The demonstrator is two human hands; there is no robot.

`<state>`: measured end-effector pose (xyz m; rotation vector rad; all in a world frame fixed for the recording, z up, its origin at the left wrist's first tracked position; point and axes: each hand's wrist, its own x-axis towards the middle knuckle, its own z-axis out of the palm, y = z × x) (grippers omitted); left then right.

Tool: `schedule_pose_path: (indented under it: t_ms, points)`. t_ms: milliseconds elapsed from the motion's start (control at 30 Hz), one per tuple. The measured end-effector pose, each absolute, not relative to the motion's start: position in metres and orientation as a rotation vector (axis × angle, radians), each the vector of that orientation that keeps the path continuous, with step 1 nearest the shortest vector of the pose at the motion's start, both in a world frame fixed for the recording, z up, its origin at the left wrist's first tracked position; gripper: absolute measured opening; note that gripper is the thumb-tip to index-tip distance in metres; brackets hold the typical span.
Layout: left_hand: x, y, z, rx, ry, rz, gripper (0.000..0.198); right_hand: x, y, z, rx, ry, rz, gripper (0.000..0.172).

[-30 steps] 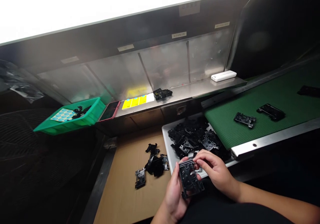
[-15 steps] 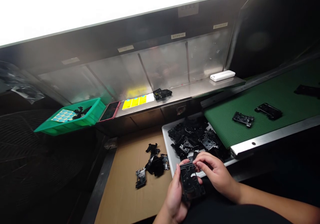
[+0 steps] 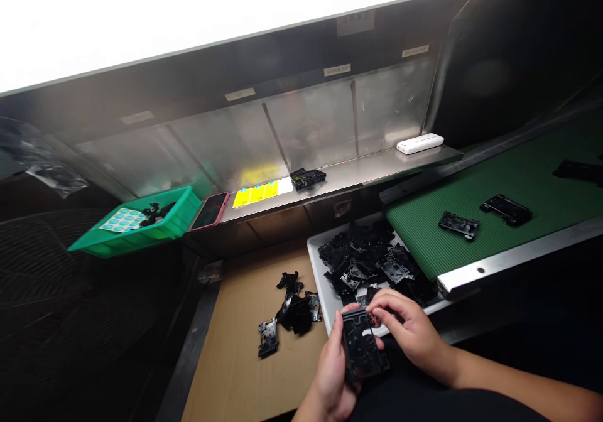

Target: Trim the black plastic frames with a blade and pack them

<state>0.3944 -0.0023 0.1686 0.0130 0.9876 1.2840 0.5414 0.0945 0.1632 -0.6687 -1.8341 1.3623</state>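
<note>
A dull metal back wall (image 3: 313,117) faces us beneath a bright white strip (image 3: 188,17). Our left hand (image 3: 333,365) grips a black frame (image 3: 358,346) along its side, holding it tilted above our lap at the near edge of the white tray (image 3: 316,271). Our right hand (image 3: 417,331) has thumb and forefinger drawn together at the frame's upper right corner; we cannot tell whether they pinch its edge or something small. Beyond, a heap of black parts (image 3: 351,252) fills much of the tray. To its left, a loose cluster (image 3: 296,314) lies on brown cardboard (image 3: 235,340); to its right, more frames (image 3: 506,210) rest on the green belt (image 3: 471,186). Farther up, a metal shelf (image 3: 367,163) bears a white device (image 3: 420,144), another black part (image 3: 308,178), yellow labels (image 3: 255,194) and a red-edged phone (image 3: 210,211), with a green bin (image 3: 183,220) at its left end.
</note>
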Motion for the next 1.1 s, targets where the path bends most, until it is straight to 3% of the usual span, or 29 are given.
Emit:
schedule_pose_path:
  t_ms: [200, 433, 700, 867, 1000, 1100]
  points:
    - [0.392, -0.002, 0.158, 0.021, 1.038, 1.361, 0.055, 0.536, 0.096, 0.156, -0.488, -2.068, 1.139, 0.021]
    - [0.381, 0.004, 0.146, 0.164, 1.11, 1.304, 0.057, 0.531, 0.098, 0.152, -0.513, -1.976, 1.204, 0.02]
    - [0.255, 0.037, 0.096, 0.661, 1.768, 1.2, 0.059, 0.539, 0.112, 0.147, -0.786, -1.625, 1.295, 0.019]
    - [0.186, 0.061, 0.078, 0.794, 2.17, 1.035, 0.048, 0.545, 0.119, 0.141, -0.898, -1.561, 1.348, 0.023]
    - [0.201, 0.079, 0.071, 1.063, 2.274, 0.972, 0.049, 0.553, 0.125, 0.136, -0.955, -1.516, 1.298, 0.025]
    - [0.255, 0.095, 0.058, 1.43, 1.995, 0.833, 0.036, 0.558, 0.128, 0.133, -0.982, -1.485, 1.283, 0.024]
